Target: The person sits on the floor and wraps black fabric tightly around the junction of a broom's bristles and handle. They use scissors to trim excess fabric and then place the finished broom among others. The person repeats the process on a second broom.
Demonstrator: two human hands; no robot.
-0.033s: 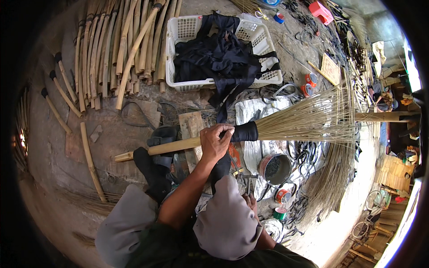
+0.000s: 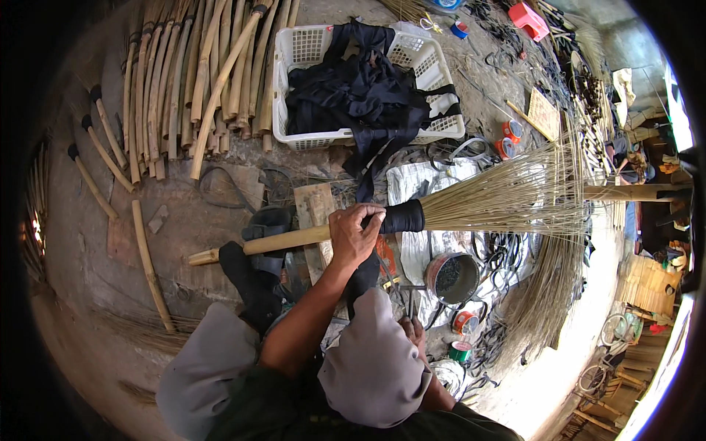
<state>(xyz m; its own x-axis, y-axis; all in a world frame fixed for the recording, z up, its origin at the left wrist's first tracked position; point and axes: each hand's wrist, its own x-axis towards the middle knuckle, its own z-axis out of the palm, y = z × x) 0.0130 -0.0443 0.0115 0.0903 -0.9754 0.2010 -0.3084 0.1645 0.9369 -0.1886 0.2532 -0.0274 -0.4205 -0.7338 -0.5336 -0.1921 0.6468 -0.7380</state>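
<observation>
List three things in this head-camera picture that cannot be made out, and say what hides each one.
1. Right hand: head view, mostly hidden behind the grey-clad knee; whether it holds anything cannot be told.
2. Broom handle under the left hand: head view, covered by the fingers.
3. Basket contents: head view, black cloth covers whatever lies beneath.

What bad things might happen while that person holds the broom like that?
Only the left hand grips the bamboo handle beside the black binding, so the long broom might tip or twist. Its spread bristles hang over the round tin and tape rolls, and may knock them. The right hand is low by the knee.
</observation>
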